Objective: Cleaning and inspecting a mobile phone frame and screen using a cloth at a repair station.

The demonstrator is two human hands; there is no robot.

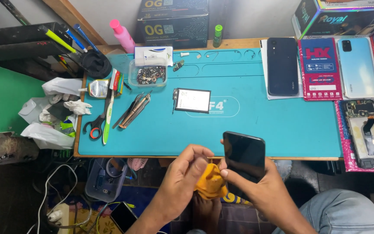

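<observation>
Left grip: our left hand [182, 177] is closed around a yellow cloth [211, 182], pinching it just below the front edge of the surface [282, 125].
Right grip: our right hand [260, 182] clasps a black smartphone [244, 155], screen up, its lower left corner touching the cloth.
On the teal mat: a phone battery [192, 100] lies in the middle; tweezers [133, 111], scissors [97, 123] and a parts box [149, 74] sit to the left.

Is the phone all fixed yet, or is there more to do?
Not yet, it seems. The right hand holds a closed black phone; the left hand grips a yellow cloth beside it. A loose battery, tools and an opened phone lie on the mat.
</observation>
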